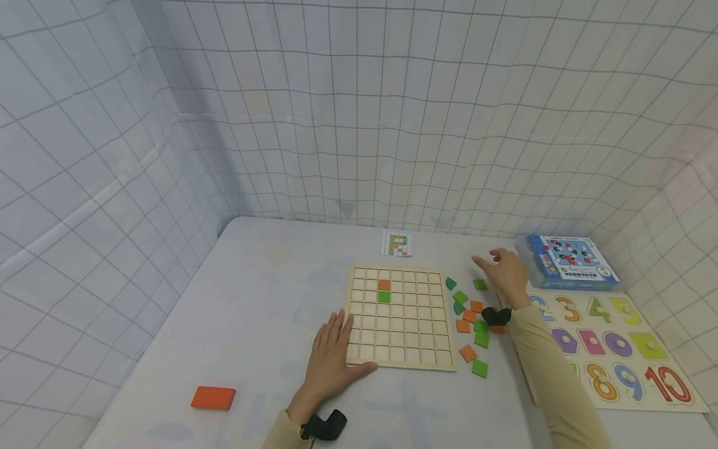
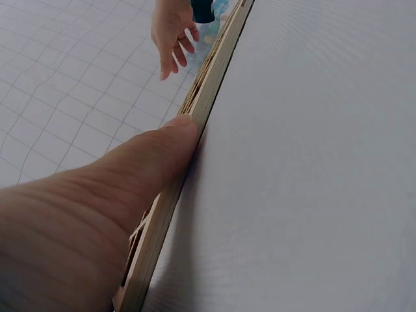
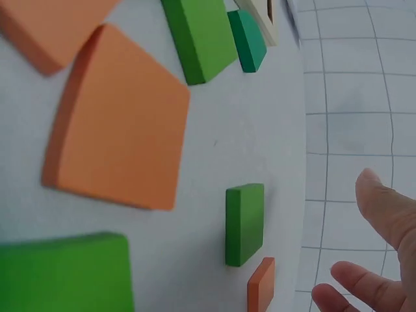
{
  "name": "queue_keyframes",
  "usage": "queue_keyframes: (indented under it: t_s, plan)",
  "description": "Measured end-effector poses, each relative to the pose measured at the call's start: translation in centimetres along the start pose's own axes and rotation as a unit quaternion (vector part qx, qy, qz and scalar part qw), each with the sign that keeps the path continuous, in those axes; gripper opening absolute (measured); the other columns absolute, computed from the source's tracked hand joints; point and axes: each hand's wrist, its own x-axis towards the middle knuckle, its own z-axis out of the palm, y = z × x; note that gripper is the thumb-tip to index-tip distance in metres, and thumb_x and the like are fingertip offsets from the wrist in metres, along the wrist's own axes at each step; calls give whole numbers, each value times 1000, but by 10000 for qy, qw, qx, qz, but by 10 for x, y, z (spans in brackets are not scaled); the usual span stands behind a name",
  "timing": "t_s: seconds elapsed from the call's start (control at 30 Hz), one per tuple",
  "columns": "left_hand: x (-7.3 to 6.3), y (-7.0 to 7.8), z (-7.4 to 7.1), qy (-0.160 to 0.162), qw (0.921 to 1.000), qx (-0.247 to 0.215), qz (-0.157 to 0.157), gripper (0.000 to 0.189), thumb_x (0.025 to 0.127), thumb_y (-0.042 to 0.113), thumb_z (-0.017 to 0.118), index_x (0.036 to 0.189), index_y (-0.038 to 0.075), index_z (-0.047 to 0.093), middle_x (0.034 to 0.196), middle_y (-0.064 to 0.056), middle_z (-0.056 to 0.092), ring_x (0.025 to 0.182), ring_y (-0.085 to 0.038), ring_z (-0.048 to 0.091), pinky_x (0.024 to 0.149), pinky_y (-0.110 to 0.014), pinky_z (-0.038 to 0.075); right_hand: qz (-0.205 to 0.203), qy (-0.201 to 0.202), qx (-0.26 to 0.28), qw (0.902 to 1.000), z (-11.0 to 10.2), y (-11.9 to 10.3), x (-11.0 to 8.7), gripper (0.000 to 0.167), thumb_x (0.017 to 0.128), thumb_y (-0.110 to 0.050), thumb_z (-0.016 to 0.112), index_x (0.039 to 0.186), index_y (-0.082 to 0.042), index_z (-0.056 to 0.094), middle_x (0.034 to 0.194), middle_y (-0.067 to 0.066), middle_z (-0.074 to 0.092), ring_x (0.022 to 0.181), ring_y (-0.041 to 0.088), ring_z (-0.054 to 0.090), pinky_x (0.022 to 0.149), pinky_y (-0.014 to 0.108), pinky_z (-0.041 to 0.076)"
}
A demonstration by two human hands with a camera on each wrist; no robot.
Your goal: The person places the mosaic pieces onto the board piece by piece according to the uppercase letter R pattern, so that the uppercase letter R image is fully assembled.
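My left hand (image 1: 330, 358) rests at the near left corner of a wooden grid board (image 1: 451, 363), its fingers straight along the left side. In the left wrist view the thumb (image 2: 162, 146) touches the board's edge. An orange square tile (image 1: 384, 285) sits in the grid, directly above a green square tile (image 1: 384, 297). Raised over the right part of the table, my right hand (image 1: 507, 274) has its fingers apart and loosely bent, holding nothing. Loose orange tiles (image 3: 123, 123) and green tiles (image 3: 246, 224) lie below and beside it.
A small pattern card (image 1: 396, 244) lies behind the board. To the right are a number puzzle board (image 1: 611, 349) and a blue box (image 1: 572, 262). An orange-red block (image 1: 213, 398) lies at the front left. A grid-patterned curtain (image 1: 392, 125) stands around the table.
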Motion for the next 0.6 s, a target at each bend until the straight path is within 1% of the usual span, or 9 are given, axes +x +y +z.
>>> queue_keyframes:
  t_s: [0.17,0.37,0.47,0.6]
  plan:
    - [0,0,0,-15,10000,3,5,100,77,59,68,147,-1,30,152,-20,22,141,-35,14,111,-50,12,242,-300,-90,9992,-2,9,1,70,90,-49,59,122,12,51,116,33,55,101,45,54,77,51,47]
    - [0,1,-1,-111,9999,-5,-63,99,77,60,67,147,-1,30,153,-19,21,141,-34,12,111,-49,11,374,-537,-343,9973,-3,19,4,72,88,-53,58,119,11,52,111,31,57,96,43,56,72,47,46]
    - [0,1,-1,-101,9999,19,-56,100,77,60,67,147,-1,30,153,-20,21,141,-34,12,111,-49,11,419,-675,-419,9960,-4,21,5,70,87,-53,60,116,10,54,108,30,58,92,41,57,67,44,45]
    - [0,0,0,-105,9999,65,-42,101,77,61,67,147,-1,29,153,-19,21,141,-33,12,111,-48,11,458,-863,-540,9938,-6,23,5,65,86,-53,62,109,8,57,102,26,60,82,36,57,60,38,43]
